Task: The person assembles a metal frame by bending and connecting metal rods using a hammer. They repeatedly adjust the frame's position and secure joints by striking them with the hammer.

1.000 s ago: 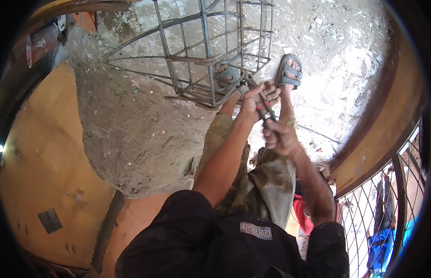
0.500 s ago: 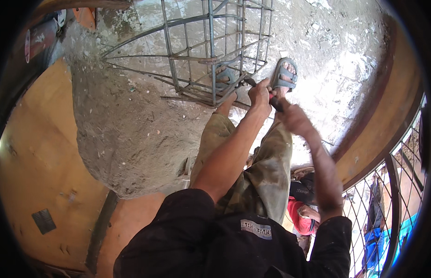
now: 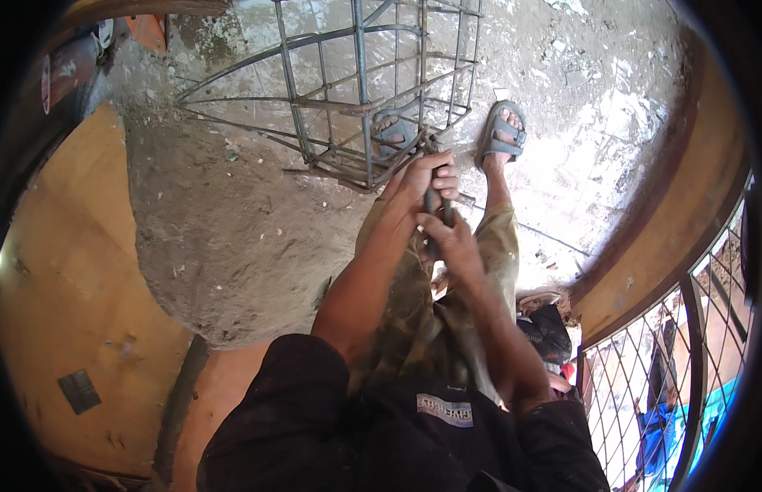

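Plier-like tool (image 3: pixel 432 200) (dark-handled) has swung leftward, clasped within both hands (image 3: pixel 454 244).

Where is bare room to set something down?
Mostly bare: brownish dirt between the tan panel and olive trousers; pale floor right of the right grey sandal. Crowded: left hand and right hand on a dark long-handled tool, beside the grey metal cage.

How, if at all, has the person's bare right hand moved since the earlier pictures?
Yes: the bare right hand has moved leftward, judged against the grey, open steel-bar cage.
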A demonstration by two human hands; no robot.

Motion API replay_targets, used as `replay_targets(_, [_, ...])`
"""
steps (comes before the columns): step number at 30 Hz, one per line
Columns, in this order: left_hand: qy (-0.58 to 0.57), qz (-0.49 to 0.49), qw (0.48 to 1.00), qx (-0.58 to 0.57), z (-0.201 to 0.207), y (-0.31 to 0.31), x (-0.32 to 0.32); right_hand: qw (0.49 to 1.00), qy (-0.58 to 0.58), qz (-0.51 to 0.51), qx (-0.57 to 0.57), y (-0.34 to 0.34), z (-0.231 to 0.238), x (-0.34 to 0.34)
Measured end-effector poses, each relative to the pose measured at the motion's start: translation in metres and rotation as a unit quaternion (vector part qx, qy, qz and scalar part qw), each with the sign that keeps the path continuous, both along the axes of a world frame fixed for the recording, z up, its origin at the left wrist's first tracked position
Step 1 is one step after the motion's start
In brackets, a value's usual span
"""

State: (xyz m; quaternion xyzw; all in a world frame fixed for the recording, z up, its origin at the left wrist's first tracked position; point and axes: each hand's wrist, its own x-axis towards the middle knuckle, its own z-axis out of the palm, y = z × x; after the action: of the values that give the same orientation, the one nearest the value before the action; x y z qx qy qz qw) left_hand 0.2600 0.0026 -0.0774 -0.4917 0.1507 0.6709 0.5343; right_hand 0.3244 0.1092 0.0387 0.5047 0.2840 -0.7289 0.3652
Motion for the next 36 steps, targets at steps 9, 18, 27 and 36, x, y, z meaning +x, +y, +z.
replay_targets(9, [0.068, -0.013, 0.937, -0.341, 0.005, 0.089, 0.021, 0.891, 0.180, 0.396, 0.131, 0.118, -0.062, 0.016])
replay_targets(18, [0.011, 0.119, 0.986, -0.118, -0.009, 0.050, 0.032, 0.969, 0.136, 0.192, 0.070, 0.088, -0.035, 0.008])
replay_targets(27, [-0.070, -0.019, 0.991, -0.111, 0.005, 0.003, -0.008, 0.939, 0.096, 0.251, 0.213, 0.006, -0.004, -0.001])
replay_targets(36, [0.057, -0.016, 0.935, -0.350, -0.009, 0.084, 0.014, 0.752, 0.256, 0.554, 0.249, 0.108, -0.078, 0.004])
